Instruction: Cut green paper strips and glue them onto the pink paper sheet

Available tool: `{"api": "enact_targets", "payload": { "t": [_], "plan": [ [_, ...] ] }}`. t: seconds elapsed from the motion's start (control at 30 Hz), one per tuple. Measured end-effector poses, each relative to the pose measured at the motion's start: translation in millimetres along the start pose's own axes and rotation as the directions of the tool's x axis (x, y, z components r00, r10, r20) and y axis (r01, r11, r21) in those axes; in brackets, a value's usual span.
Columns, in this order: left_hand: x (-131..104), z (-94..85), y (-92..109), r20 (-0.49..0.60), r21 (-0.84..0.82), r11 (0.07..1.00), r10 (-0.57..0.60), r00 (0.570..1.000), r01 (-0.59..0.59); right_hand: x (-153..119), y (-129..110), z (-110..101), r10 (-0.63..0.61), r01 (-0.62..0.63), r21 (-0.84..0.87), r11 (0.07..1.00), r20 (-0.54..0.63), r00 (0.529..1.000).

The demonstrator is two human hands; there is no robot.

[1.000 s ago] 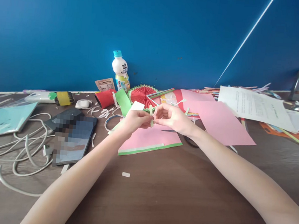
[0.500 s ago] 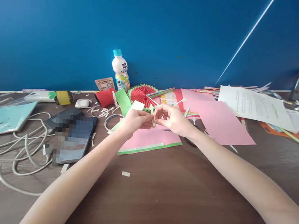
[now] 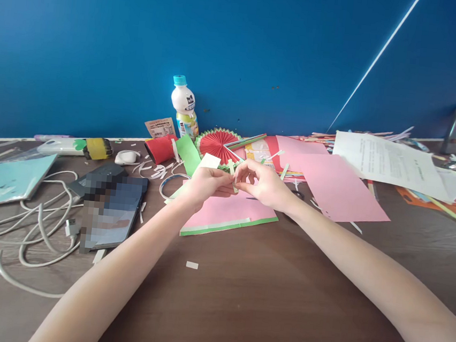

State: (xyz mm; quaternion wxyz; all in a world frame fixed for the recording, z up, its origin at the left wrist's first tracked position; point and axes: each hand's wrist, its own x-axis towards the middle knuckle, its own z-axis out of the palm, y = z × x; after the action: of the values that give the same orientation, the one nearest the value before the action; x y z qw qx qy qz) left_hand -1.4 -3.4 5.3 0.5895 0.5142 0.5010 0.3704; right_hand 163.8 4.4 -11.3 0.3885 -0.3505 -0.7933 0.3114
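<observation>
My left grip (image 3: 207, 184) pinches a narrow pale-green paper strip (image 3: 235, 186); my right grip (image 3: 260, 181) curls beside it, whether closed I can't tell.

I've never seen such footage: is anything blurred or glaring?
Head view: blocky pixelation covers part of the dark-screened device; the held pale strip looks soft; the printed sheet is bright, its text unreadable; the blue wall darkens toward upper right.
</observation>
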Motion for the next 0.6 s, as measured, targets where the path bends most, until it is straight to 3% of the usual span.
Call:
{"api": "enact_targets", "payload": {
  "t": [0.37,0.6],
  "plan": [
    [-2.1,0.1,3.0,0.016,0.004,1.000,-0.030,0.999,0.030,0.5,3.2,-1.0,-0.115,0.111,-0.107,0.988,-0.034,0.993],
    [-2.1,-0.1,4.0,0.027,0.029,0.999,-0.035,0.999,0.034,1.5,3.3,-2.3,-0.096,0.093,-0.099,0.991,-0.024,0.995]
  ]
}}
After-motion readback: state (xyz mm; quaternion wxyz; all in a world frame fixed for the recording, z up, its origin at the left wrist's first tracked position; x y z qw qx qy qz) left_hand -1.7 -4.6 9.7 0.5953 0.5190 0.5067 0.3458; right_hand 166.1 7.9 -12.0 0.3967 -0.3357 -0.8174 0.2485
